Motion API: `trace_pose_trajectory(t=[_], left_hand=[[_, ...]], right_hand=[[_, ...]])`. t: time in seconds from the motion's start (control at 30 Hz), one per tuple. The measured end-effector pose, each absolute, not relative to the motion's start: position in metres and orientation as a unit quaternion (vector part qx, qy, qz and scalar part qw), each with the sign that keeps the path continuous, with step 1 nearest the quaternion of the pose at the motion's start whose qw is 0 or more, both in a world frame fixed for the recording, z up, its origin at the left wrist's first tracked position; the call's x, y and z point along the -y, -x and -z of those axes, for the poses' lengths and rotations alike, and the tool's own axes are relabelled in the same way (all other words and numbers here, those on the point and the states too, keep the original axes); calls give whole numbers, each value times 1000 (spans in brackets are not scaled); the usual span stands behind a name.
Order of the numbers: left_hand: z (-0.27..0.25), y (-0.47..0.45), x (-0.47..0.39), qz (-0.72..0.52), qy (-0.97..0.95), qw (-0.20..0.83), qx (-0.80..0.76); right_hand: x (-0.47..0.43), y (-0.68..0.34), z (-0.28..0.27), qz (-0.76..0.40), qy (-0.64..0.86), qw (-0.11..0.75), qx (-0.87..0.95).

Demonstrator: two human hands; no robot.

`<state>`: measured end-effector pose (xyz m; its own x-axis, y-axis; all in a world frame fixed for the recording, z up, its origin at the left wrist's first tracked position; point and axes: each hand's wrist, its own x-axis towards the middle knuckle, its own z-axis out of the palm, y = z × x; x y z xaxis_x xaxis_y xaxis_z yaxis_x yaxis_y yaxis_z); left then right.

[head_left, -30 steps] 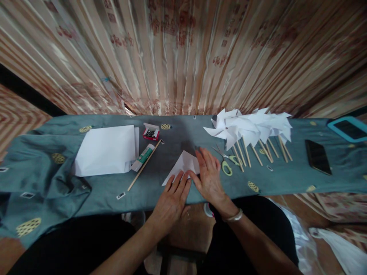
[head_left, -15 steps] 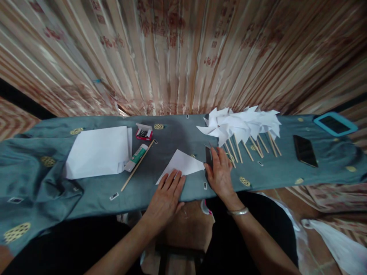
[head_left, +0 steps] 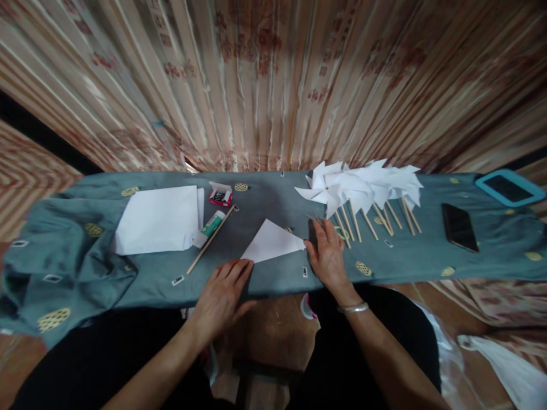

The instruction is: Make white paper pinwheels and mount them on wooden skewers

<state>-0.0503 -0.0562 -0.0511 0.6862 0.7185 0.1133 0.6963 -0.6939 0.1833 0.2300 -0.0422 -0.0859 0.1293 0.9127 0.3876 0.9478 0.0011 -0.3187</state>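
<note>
A folded white paper triangle (head_left: 273,241) lies on the cloth between my hands, one corner pointing right. My left hand (head_left: 222,290) is palm down at the paper's lower left corner, fingers stretched out and fingertips touching the edge. At the right corner, my right hand (head_left: 328,256) lies with fingers extended, its thumb by the paper's tip. Partly covered by the right hand is a pair of scissors (head_left: 343,232); thin blade tips show beyond the fingers and part of a yellow-green handle shows beside them.
White paper pinwheels (head_left: 363,185) on sticks are heaped at the back right. Left of the folded paper are a paper stack (head_left: 158,219), a wooden stick (head_left: 209,242), a glue stick (head_left: 211,225) and a small red box (head_left: 220,195). A phone (head_left: 460,228) and blue-framed tablet (head_left: 510,188) lie far right.
My left hand has slid left and toward me, from on top of the folded paper to its lower left corner. The right hand has stayed almost in place. The view has shifted slightly.
</note>
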Motion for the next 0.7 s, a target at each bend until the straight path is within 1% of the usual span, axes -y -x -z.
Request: trace_pose_trajectory(t=[0.17, 0.3, 0.43, 0.6, 0.7], left_hand=[[54, 77, 70, -121, -907, 29, -402], [56, 77, 72, -148, -895, 33, -419], [55, 72, 67, -196, -876, 55, -438], [60, 56, 49, -250, -852, 64, -456], [67, 45, 38, -254, -843, 85, -465]], right_hand=[[43, -228, 85, 50, 705, 250, 661], [45, -232, 84, 66, 711, 264, 649], [43, -232, 83, 33, 686, 303, 661], [42, -220, 77, 1, 666, 262, 699], [42, -217, 76, -9, 656, 275, 703]])
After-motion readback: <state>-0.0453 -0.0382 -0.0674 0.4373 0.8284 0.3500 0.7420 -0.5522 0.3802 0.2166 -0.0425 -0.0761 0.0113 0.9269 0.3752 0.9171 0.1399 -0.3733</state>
